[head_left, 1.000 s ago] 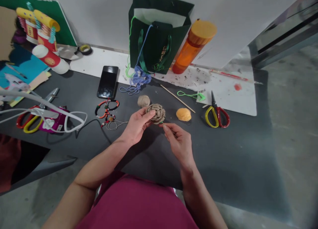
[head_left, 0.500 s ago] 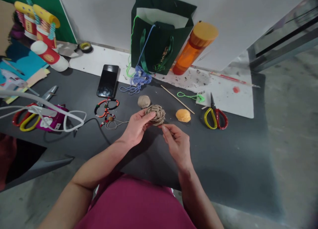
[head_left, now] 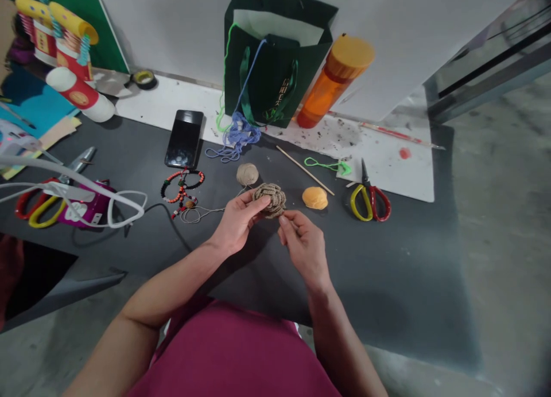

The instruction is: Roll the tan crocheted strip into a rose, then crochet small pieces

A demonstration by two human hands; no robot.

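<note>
My left hand (head_left: 236, 222) is closed on a round brown piece of coiled, braided cord (head_left: 271, 201), its thumb pressed on the front face. At the lower right edge of that piece, my right hand (head_left: 305, 245) is pinched, fingertips together; what lies between them is too small to make out. A ball of beige twine (head_left: 247, 174) sits just behind the piece, and a yellow-orange ball (head_left: 315, 198) lies to its right. Thin cord (head_left: 200, 214) runs over the table on the left, near a beaded bracelet (head_left: 183, 186).
Scissors (head_left: 371, 199) and a thin stick (head_left: 305, 169) lie on the right. A black phone (head_left: 185, 139), blue yarn (head_left: 241, 134), a green paper bag (head_left: 275, 70) and an orange bottle (head_left: 329, 87) stand or lie behind. White cables (head_left: 129, 207) cross the left side.
The view has shifted slightly, so the table things sit a little further left and up. Both hands keep their grips at nearly the same place.
</note>
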